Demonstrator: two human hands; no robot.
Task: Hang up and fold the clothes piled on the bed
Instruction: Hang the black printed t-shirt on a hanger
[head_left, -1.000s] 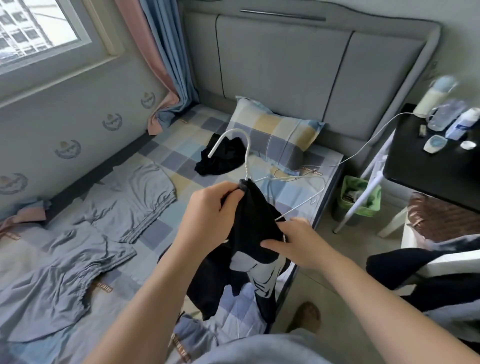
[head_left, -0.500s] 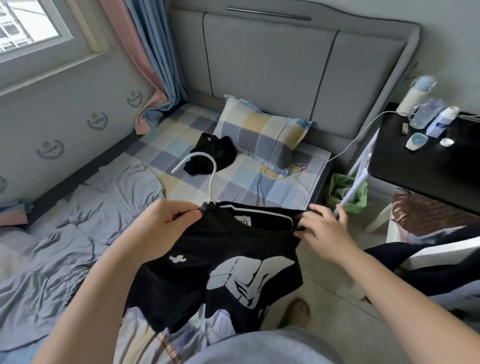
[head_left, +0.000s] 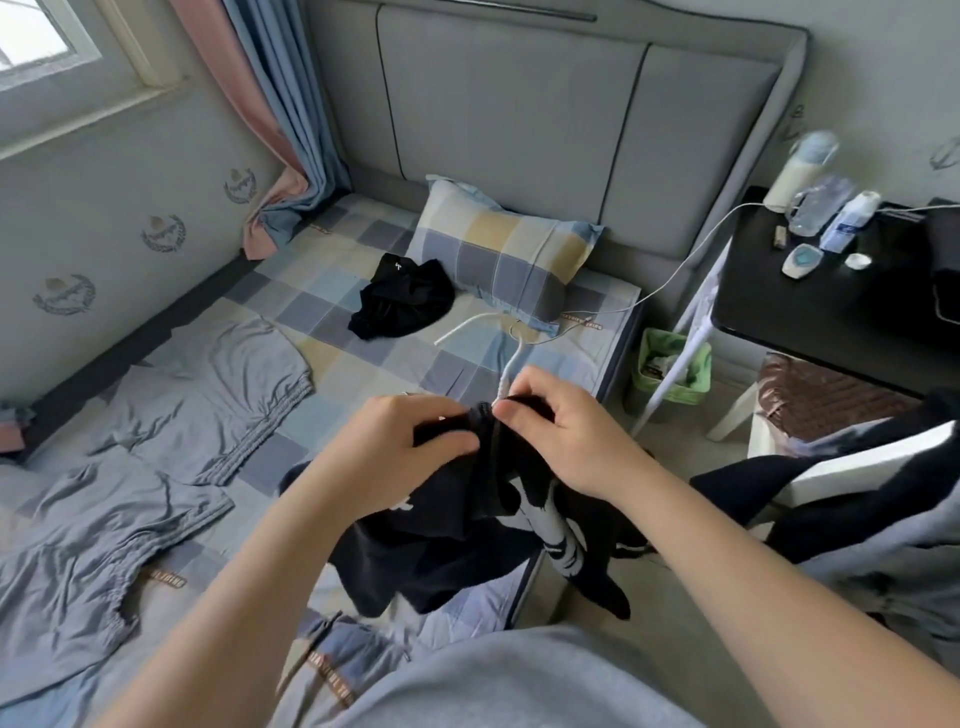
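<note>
A black T-shirt with a white print hangs bunched from a white hanger over the bed's right edge. My left hand grips the shirt's collar just left of the hanger's neck. My right hand pinches the collar and the hanger's neck from the right. The hanger's hook points away from me toward the pillow. A second black garment lies crumpled on the checked sheet. Grey-blue shorts and a grey-blue top lie spread flat on the left of the bed.
A checked pillow leans at the grey headboard. A black side table with bottles stands at right, a green bin below it. Dark clothes drape over a chair at right. A white cable runs to the bed.
The shirt was spread wide between my hands; now both hands have come together at the hanger's neck and the shirt hangs bunched. The hook has swung to the right.
</note>
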